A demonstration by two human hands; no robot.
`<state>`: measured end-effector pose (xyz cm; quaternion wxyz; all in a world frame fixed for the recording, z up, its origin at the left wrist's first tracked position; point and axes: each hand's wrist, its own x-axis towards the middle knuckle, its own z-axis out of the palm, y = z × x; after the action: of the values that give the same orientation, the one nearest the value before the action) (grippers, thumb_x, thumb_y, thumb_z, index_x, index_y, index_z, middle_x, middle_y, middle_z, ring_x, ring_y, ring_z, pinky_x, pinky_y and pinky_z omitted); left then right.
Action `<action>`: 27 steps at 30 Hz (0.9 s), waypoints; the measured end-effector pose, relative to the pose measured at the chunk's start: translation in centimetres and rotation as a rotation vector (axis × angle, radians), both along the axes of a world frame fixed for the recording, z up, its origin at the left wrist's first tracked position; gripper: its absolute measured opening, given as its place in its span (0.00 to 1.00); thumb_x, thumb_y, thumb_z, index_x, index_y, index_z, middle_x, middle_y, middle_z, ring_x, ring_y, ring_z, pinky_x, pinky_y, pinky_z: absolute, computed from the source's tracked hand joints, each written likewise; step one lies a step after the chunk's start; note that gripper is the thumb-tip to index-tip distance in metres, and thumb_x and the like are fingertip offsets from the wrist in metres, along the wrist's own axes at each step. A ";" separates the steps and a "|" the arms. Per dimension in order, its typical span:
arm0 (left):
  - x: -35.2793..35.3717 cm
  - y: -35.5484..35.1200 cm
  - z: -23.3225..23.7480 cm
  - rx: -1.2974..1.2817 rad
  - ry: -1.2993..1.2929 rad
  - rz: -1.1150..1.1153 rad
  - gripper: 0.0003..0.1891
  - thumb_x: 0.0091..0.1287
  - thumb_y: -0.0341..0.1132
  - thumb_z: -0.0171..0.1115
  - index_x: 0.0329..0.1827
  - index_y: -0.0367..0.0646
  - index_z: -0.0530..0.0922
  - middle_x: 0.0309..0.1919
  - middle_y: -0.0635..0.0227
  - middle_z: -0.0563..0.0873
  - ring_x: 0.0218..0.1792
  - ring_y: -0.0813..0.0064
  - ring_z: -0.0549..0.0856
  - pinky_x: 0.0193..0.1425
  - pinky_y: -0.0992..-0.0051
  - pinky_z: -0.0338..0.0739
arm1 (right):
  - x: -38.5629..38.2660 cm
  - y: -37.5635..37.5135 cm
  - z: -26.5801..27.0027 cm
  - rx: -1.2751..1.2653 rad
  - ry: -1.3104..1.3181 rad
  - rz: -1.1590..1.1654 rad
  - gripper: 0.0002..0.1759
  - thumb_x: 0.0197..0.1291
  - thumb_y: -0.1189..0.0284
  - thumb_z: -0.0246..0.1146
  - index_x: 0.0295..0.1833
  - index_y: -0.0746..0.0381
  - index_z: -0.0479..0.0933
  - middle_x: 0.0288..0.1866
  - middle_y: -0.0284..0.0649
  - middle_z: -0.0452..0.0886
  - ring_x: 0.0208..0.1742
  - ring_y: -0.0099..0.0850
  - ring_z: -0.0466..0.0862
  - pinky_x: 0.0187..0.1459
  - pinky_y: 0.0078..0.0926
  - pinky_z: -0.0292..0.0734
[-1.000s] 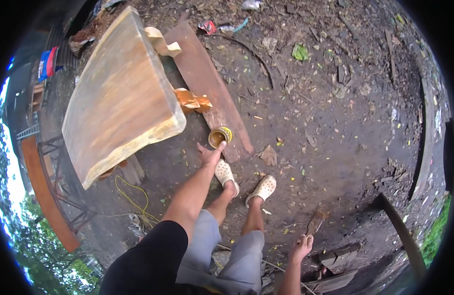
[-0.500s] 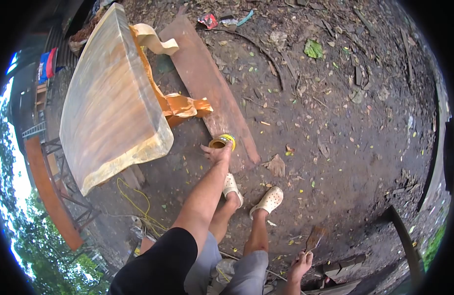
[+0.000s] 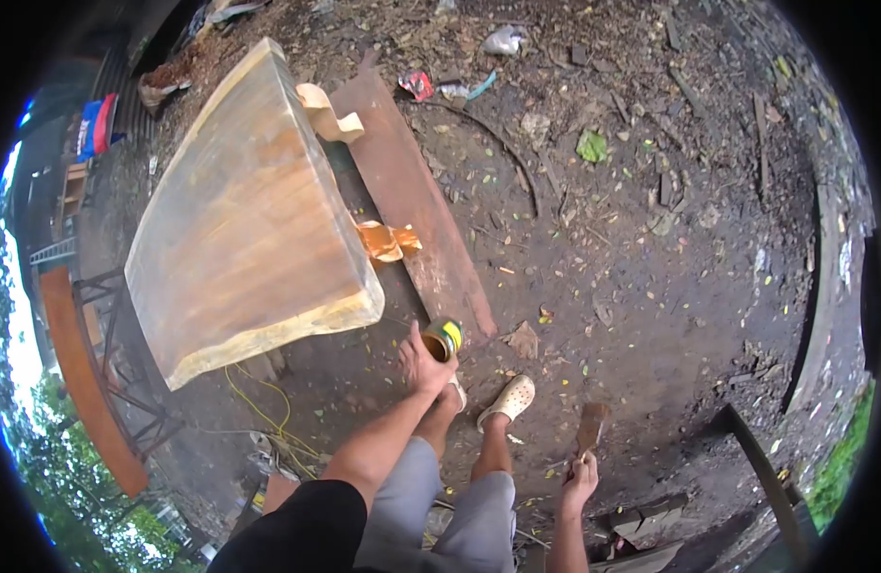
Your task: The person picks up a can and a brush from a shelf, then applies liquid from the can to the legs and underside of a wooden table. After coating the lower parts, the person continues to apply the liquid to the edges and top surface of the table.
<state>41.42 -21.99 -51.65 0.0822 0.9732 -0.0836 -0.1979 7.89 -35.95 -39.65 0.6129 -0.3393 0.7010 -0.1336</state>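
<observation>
My left hand is wrapped round a small open can with a yellow and green label; something brownish shows inside. Low on the right, my right hand grips the handle of a flat paintbrush, its brown bristles pointing away from me. Left of the can stands a large wooden slab with a greyish, streaked face and a pale edge. Curved legs or brackets stick out behind it, orange-brown with a pale one farther up. Neither the can nor the brush touches the slab.
A long reddish-brown board lies on the dirt ground beyond the slab. Yellow cord runs at lower left, near a curved orange-brown piece on a metal frame. Dark planks lie at lower right. Leaves and litter are scattered about.
My left hand has drawn the can down, closer to my feet, and its opening shows more. The brush is higher and sharper in view. The slab appears shifted right as the view moved.
</observation>
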 end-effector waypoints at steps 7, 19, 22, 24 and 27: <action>-1.0 -0.8 16.6 -0.087 0.125 -0.290 0.61 0.44 0.48 0.81 0.83 0.47 0.55 0.63 0.43 0.73 0.67 0.40 0.71 0.73 0.44 0.63 | 9.0 -6.3 12.3 -0.085 -0.071 0.141 0.18 0.61 0.76 0.55 0.53 0.68 0.82 0.28 0.28 0.74 0.22 0.15 0.67 0.23 0.18 0.61; 4.9 -16.9 34.3 -0.285 -0.086 -0.428 0.59 0.43 0.44 0.79 0.81 0.40 0.57 0.63 0.45 0.74 0.64 0.44 0.74 0.69 0.46 0.64 | 14.5 -29.0 19.8 -0.178 -0.147 0.442 0.21 0.66 0.78 0.56 0.64 0.66 0.75 0.39 0.38 0.85 0.31 0.21 0.79 0.34 0.22 0.76; 6.7 -22.3 37.6 -0.302 -0.176 -0.379 0.60 0.43 0.43 0.79 0.82 0.39 0.56 0.62 0.45 0.75 0.64 0.44 0.74 0.69 0.47 0.64 | 18.1 -37.9 22.8 -0.150 -0.185 0.642 0.14 0.67 0.77 0.54 0.53 0.67 0.80 0.36 0.36 0.83 0.27 0.21 0.77 0.31 0.22 0.73; 7.8 -25.8 40.0 -0.289 -0.184 -0.350 0.60 0.44 0.44 0.80 0.82 0.41 0.56 0.62 0.45 0.75 0.64 0.44 0.74 0.69 0.47 0.64 | 20.4 -41.9 23.9 -0.180 -0.268 0.662 0.12 0.67 0.77 0.53 0.48 0.67 0.81 0.34 0.36 0.82 0.27 0.21 0.78 0.32 0.22 0.74; 9.5 -30.3 43.8 -0.330 -0.267 -0.332 0.61 0.44 0.44 0.80 0.83 0.42 0.55 0.61 0.44 0.76 0.64 0.43 0.74 0.69 0.47 0.64 | 24.8 -46.7 25.2 -0.201 -0.287 0.753 0.09 0.68 0.77 0.56 0.47 0.66 0.80 0.34 0.36 0.82 0.29 0.22 0.80 0.33 0.22 0.75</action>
<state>50.89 -52.34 -7.83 0.1945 0.9371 -0.2832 -0.0622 32.65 -82.61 -14.47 0.6744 -0.6079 0.4188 -0.0138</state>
